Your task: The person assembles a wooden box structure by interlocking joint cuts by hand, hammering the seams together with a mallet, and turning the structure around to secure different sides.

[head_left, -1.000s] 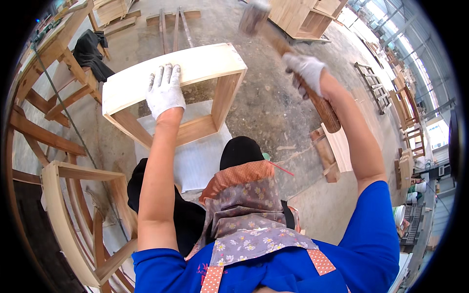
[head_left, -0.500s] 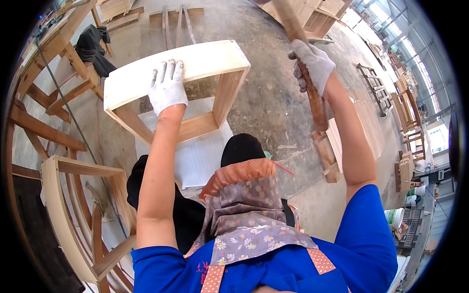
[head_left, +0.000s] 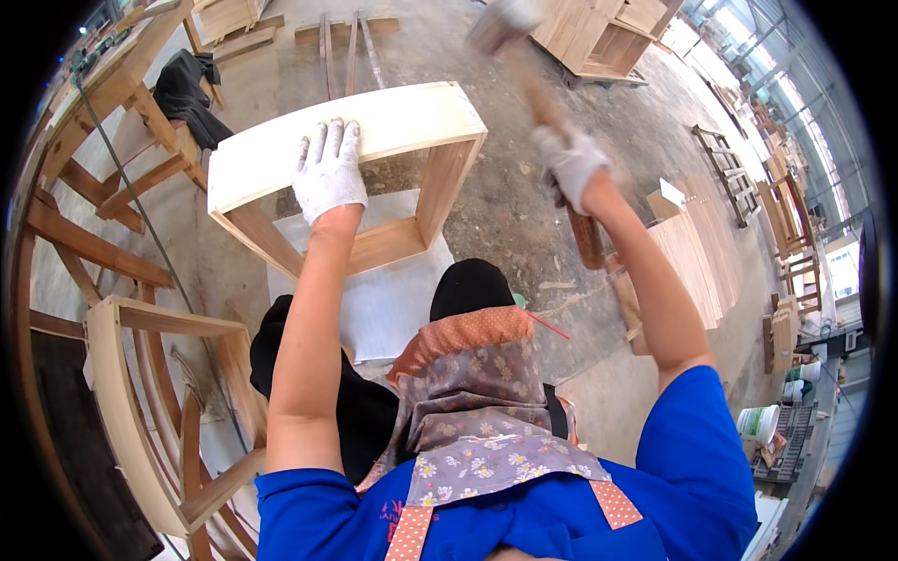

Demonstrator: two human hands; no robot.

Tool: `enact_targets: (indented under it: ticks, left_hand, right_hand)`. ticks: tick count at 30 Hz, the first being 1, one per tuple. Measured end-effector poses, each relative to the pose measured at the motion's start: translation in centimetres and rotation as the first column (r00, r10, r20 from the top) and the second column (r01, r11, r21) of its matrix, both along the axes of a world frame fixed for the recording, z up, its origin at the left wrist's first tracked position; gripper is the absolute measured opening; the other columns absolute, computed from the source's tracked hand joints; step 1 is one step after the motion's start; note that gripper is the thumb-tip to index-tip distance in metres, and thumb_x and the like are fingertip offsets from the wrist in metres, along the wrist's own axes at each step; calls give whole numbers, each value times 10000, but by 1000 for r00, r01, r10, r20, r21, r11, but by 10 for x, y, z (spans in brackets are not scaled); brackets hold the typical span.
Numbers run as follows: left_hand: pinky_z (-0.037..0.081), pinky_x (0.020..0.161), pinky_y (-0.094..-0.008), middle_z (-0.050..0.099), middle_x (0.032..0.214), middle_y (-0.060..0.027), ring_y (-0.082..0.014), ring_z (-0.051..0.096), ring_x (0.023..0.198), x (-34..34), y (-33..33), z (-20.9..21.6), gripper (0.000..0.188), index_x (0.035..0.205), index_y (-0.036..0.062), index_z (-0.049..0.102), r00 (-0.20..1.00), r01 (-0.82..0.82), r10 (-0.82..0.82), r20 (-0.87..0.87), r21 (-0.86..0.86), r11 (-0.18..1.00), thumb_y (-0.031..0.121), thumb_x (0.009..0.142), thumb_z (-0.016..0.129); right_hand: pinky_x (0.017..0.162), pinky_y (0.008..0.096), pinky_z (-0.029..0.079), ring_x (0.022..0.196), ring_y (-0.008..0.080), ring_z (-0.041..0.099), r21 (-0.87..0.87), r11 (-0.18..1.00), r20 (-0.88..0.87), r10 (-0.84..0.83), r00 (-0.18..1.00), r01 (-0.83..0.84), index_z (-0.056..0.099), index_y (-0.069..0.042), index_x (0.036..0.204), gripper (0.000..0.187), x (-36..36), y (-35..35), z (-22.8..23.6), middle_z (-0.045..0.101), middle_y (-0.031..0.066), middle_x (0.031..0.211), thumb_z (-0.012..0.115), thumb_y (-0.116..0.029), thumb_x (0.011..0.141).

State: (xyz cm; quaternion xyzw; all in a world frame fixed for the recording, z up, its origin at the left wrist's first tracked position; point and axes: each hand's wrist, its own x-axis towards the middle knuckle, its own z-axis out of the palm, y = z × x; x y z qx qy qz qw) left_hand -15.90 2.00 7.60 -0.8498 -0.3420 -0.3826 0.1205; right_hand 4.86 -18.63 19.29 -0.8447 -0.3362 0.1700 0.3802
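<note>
My left hand (head_left: 329, 168), in a white glove, lies flat with its fingers stretched out on the top board of a pale wooden frame (head_left: 421, 110). That box-like frame stands on edge over a white sheet (head_left: 393, 313) on the floor. Raised to the right of it, my gloved right hand (head_left: 569, 164) is closed round the wooden handle of a mallet (head_left: 505, 26). The mallet's head is blurred by motion, up beyond the frame's far right corner and apart from it.
At the left another wooden frame (head_left: 173, 327) leans against wooden stands beside a workbench (head_left: 117, 79). Flat boards (head_left: 697, 252) lie on the floor to the right. A wooden cabinet (head_left: 603, 42) stands at the back, and a white bucket (head_left: 758, 424) at the far right.
My right hand has moved left and a little lower with the mallet, whose head has come into view. The left hand stays flat on the frame.
</note>
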Motion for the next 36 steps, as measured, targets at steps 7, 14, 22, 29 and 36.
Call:
enact_targets:
  ticks: [7,14,22,29,36]
  left_hand:
    - [334,1061,-426,585,1263,-110,-264,511,1217,-5,-2,0,418,1189,99,615,1000,2,-2,1,-18,1000,58,784,519]
    - [351,1056,-419,592,1261,-103,-261,520,1217,3,0,0,419,1175,125,627,1000,-6,5,24,13,1000,50,769,555]
    - [313,1092,-426,558,1302,-74,-238,485,1246,-1,-15,-17,428,1226,114,574,1000,-8,8,-12,-4,1000,102,808,487]
    - [326,1070,-439,564,1282,-134,-274,492,1230,-20,-56,-5,431,1215,50,584,999,23,-22,33,-49,999,123,795,520]
    - [338,1060,-452,554,1287,-163,-303,490,1231,-35,-75,6,452,1227,32,575,996,66,-69,-51,-69,995,133,789,539]
  right_hand:
    - [405,346,429,447,149,485,97,995,-166,-3,986,19,550,-35,917,442,6,29,41,504,50,597,583,-475,883]
    - [442,341,434,475,160,487,-148,988,-254,12,967,-51,576,-34,912,455,31,23,-12,494,55,626,560,-489,891]
    - [423,325,420,457,142,466,65,988,-505,-88,859,140,586,-60,896,475,9,-31,-33,442,3,602,568,-534,874]
    - [369,292,392,404,140,462,107,966,-493,-154,856,236,564,-82,922,351,-8,-72,-73,456,5,566,608,-428,886]
    - [350,300,403,383,149,458,157,930,-603,-178,778,334,562,-75,939,293,-13,-90,-86,475,22,570,617,-359,891]
